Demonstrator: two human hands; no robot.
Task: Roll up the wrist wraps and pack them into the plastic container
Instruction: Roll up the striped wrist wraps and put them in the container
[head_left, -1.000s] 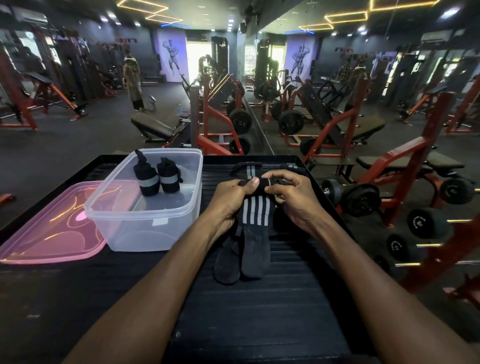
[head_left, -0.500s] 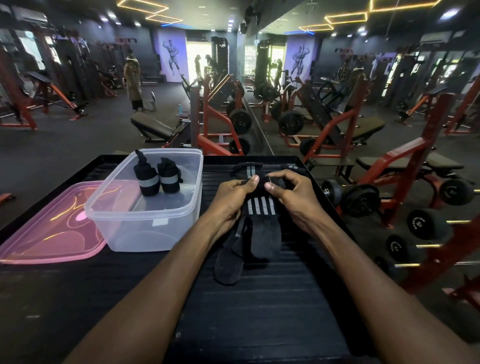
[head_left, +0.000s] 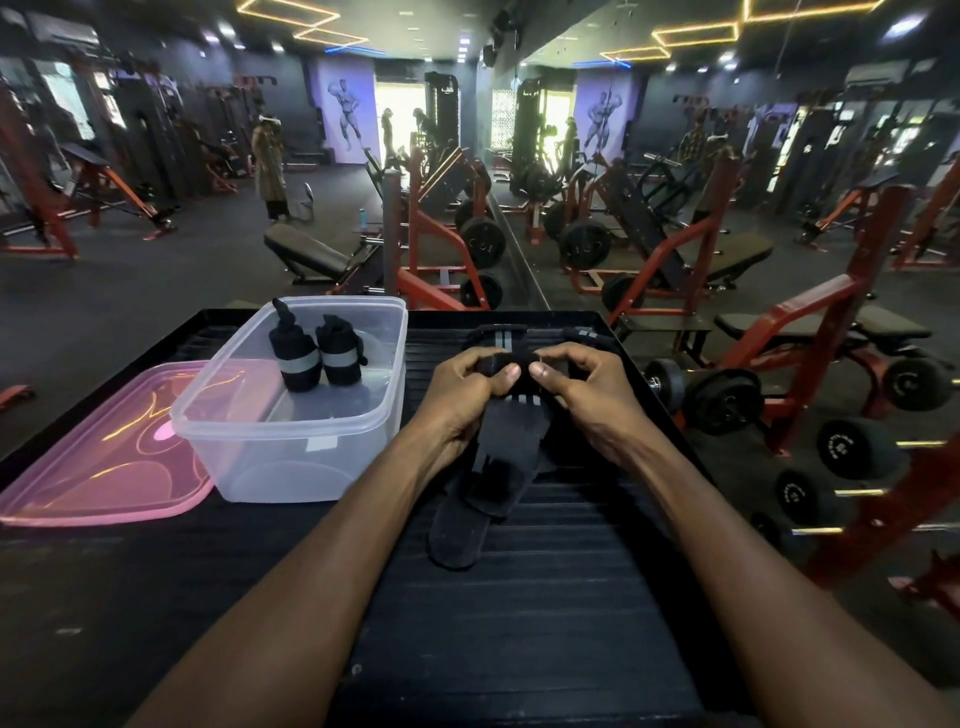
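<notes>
At the left edge of the frame, one flat pink translucent plastic lid (head_left: 98, 467) lies on a black ribbed table (head_left: 519, 623). Just right of it, touching its edge, stands one clear rectangular plastic container (head_left: 291, 457), open on top. Inside, toward its far left corner, two rolled black wrist wraps with grey bands (head_left: 317, 356) stand upright side by side.

In the centre, the left hand (head_left: 462, 395) and right hand (head_left: 587, 395) meet over one black wrist wrap with white stripes (head_left: 511, 441). Both hands have fingers curled and thumbs pressed down, pinching the rolled far end of this wrap; the two thumb tips nearly touch. Its unrolled tail runs toward the viewer, lying over a second flat black strip (head_left: 460, 525) on the table. Beyond the hands, one more striped black wrap (head_left: 496, 338) lies flat near the table's far edge.

At the right, beside the table, black dumbbells (head_left: 852, 447) sit on a red rack.
</notes>
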